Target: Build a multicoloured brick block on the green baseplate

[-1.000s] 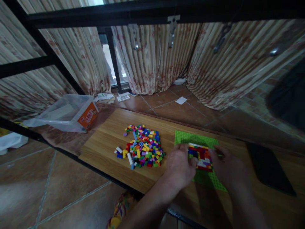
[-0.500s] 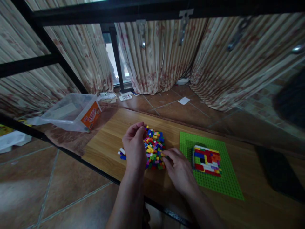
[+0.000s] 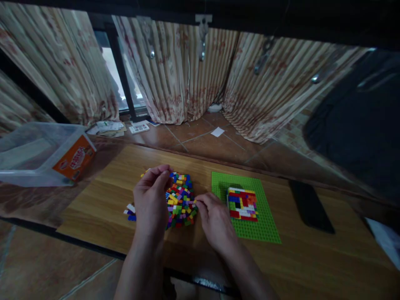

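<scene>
A heap of small multicoloured toy bricks (image 3: 179,200) lies on the wooden tabletop (image 3: 103,183). My left hand (image 3: 151,198) is over the heap's left side, thumb and forefinger pinched together; whatever is between them is too hidden to name. At the heap's right edge, my right hand (image 3: 214,216) has its fingertips closed on a small yellow brick (image 3: 196,201). To the right, a block of built-up bricks (image 3: 242,204) stands on a green baseplate (image 3: 265,225). A few white and blue bricks (image 3: 131,217) sit apart, left of my left wrist.
A clear plastic bin (image 3: 37,177) with an orange label stands at the left. Right of the baseplate lies a dark flat phone-like slab (image 3: 312,208). Beyond the table are striped curtains (image 3: 193,83) and papers (image 3: 108,127). A person's dark clothing (image 3: 356,121) shows at the right.
My view has turned to the right, so the bin, heap and baseplate sit further left in the picture. Both hands stay at the heap; the right fingers are drawn closer together.
</scene>
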Available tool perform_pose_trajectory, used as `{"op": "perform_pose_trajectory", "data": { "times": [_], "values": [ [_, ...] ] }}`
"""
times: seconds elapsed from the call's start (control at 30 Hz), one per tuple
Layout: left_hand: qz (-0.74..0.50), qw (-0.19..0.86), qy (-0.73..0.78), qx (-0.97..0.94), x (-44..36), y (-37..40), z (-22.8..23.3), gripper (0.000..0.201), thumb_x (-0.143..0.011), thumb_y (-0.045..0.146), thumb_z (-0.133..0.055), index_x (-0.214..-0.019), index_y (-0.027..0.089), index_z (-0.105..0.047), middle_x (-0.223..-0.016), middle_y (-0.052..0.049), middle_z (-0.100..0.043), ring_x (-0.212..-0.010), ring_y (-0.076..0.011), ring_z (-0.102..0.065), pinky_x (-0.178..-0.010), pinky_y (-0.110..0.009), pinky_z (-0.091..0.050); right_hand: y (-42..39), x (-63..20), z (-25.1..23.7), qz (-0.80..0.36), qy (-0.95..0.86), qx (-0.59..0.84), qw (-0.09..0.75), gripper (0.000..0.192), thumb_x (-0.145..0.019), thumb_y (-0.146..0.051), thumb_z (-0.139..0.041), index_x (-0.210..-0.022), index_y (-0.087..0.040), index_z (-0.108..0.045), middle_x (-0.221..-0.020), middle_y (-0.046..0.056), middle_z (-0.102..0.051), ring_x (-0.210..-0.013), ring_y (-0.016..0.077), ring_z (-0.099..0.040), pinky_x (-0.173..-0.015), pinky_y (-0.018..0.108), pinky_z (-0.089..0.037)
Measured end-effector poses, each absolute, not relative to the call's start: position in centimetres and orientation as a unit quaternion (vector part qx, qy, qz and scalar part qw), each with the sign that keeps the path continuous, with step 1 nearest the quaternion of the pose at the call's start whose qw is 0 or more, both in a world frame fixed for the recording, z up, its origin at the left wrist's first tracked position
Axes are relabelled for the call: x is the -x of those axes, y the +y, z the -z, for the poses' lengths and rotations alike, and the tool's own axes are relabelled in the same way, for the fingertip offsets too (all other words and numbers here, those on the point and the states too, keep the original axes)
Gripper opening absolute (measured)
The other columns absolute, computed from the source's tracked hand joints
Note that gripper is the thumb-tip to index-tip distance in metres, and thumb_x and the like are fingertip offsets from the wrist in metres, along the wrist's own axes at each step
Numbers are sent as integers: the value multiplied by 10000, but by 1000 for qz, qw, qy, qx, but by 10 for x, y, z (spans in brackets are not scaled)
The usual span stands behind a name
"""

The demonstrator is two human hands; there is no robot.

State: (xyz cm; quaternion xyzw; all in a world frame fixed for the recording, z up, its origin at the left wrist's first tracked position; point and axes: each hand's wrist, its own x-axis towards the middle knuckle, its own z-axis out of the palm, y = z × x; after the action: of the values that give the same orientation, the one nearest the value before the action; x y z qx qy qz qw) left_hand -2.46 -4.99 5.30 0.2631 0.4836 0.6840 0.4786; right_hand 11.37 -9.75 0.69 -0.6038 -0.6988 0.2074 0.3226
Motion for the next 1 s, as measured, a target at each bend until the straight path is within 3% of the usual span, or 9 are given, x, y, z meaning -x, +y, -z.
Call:
{"op": "perform_pose_trajectory", "data": {
  "times": [0.33, 0.63, 1.0],
  "values": [
    [-668, 497, 483, -269, 11, -51, -50, 172, -655, 209, -734, -809, 147, -693, -814, -15, -681, -685, -77, -578, -635, -172, -425, -108, -197, -30, -166, -542, 726, 389, 289, -926, -400, -465, -930, -195, -668, -903, 72, -712, -792, 203, -649, -715, 303, -474],
    [-651, 492, 496, -297, 6, -51, -48, 167, -663, 248, -737, -800, 161, -697, -785, -4, -676, -657, -87, -570, -610, -185, -417, -119, -235, -32, -129, -500, 812, 273, 261, -836, -420, -540, -757, -216, -682, -703, 62, -715, -630, 227, -641, -592, 313, -407],
    [-571, 528, 499, -382, -15, -53, -47, 191, -646, 292, -735, -766, 146, -707, -721, -21, -675, -662, -126, -577, -609, -223, -442, -116, -217, -19, -71, -529, 809, 247, 244, -882, -354, -490, -748, -210, -635, -763, 61, -696, -682, 216, -621, -641, 310, -374]
  ]
}}
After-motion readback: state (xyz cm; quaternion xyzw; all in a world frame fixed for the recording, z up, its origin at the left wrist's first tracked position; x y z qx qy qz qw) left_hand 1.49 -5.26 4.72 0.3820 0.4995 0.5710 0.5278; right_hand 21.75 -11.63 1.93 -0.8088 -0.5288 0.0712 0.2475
